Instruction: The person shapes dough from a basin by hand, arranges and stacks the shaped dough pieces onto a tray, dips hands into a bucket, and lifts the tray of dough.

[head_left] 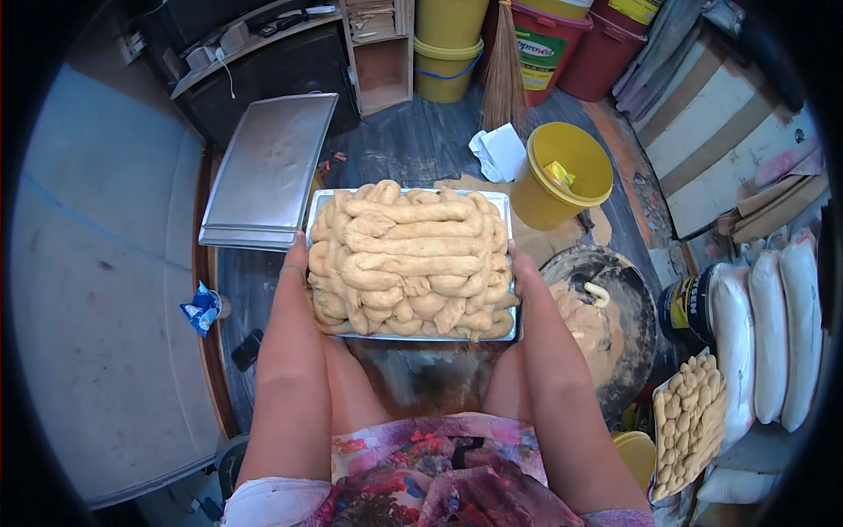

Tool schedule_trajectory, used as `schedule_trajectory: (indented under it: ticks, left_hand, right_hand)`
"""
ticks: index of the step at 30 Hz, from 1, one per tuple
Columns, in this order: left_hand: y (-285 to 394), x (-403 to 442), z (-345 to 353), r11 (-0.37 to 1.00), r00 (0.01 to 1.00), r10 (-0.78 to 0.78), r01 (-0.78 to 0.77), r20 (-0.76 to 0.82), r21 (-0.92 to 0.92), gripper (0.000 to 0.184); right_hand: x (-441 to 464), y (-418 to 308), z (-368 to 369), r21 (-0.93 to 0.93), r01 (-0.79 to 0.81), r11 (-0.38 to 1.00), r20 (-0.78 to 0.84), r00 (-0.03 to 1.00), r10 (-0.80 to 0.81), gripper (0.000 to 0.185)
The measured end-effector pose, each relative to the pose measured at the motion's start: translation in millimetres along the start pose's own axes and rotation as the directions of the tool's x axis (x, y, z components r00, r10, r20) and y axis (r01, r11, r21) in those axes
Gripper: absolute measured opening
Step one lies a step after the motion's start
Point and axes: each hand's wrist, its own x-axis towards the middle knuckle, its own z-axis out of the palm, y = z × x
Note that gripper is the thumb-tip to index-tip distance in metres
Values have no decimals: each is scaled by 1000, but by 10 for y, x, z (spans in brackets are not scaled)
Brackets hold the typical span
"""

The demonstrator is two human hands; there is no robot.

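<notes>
A metal baking tray [409, 337] is held up in front of me, heaped with thick dough ropes [413, 255] stacked in layers. My left hand [296, 252] grips its left edge and my right hand [524, 266] grips its right edge. Fingers of both hands are partly hidden under and behind the rim. Just left of the load, a stack of bare metal trays [268, 167] lies tilted. Below and right of my right hand is a wide black basin [639, 303], with a small curved dough piece [597, 294] and flour-like powder in it.
A yellow bucket [549, 198] stands beyond the tray, with white paper [499, 153] beside it. An upright broom [503, 79] leans near lidded buckets at the back. On the right are a second tray of dough pieces [689, 422] and long white plastic-wrapped packs [768, 334].
</notes>
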Motion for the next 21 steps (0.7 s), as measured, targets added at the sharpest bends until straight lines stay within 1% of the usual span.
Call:
schedule_trajectory:
  ticks: [1,2,4,5,7,8,10,13,14,16,18,19,20,21]
  left_hand:
    - [-23,50,-20,992,998,22,-16,-50,126,75]
    - [-51,96,-47,995,1000,15,-13,-20,99,69]
    - [-92,141,-77,999,999,3,-5,41,43,58]
    - [-74,72,-63,1000,999,9,-9,39,6,56]
    - [61,-153,-3,998,999,26,-23,37,-63,54]
    - [135,-231,6,996,1000,8,-6,25,-86,52]
    - [249,-401,53,991,999,-35,36,8,-131,49]
    - [563,-938,160,986,999,-43,38,-26,-160,47]
    - [600,-971,172,987,999,-39,33,-37,-156,46]
    - [391,-666,115,994,999,-6,2,-34,-111,45]
    - [110,-103,-22,998,998,65,-65,-24,14,43]
    - [-17,113,-72,994,995,99,-98,-15,46,43]
    - [-91,229,-101,992,993,121,-121,-11,48,42]
    - [-91,246,-130,991,991,133,-133,-2,24,41]
  right_hand:
    - [131,46,-23,-13,8,1000,-26,1000,-8,53]
    - [249,92,-61,-29,16,999,-52,998,-17,53]
    - [-24,-40,76,-3,15,1000,-51,999,-15,51]
    - [-138,-86,142,13,14,1000,-50,999,-14,51]
    - [-5,-45,92,-7,14,1000,-59,998,-15,50]
    - [75,-6,45,-16,12,1000,-66,998,-13,50]
    - [86,10,47,2,63,998,-80,995,-63,51]
    - [105,-12,50,6,107,994,-75,991,-106,52]
    - [112,-32,49,5,119,993,-68,991,-119,52]
    - [48,-110,80,-38,117,992,-115,986,-120,51]
    - [-123,-212,147,-60,122,991,-145,981,-130,51]
    - [-255,-281,199,-59,128,990,-152,979,-135,50]
    - [-321,-312,226,-58,133,989,-160,977,-141,50]
    - [-273,-293,185,-31,141,990,-126,982,-144,49]
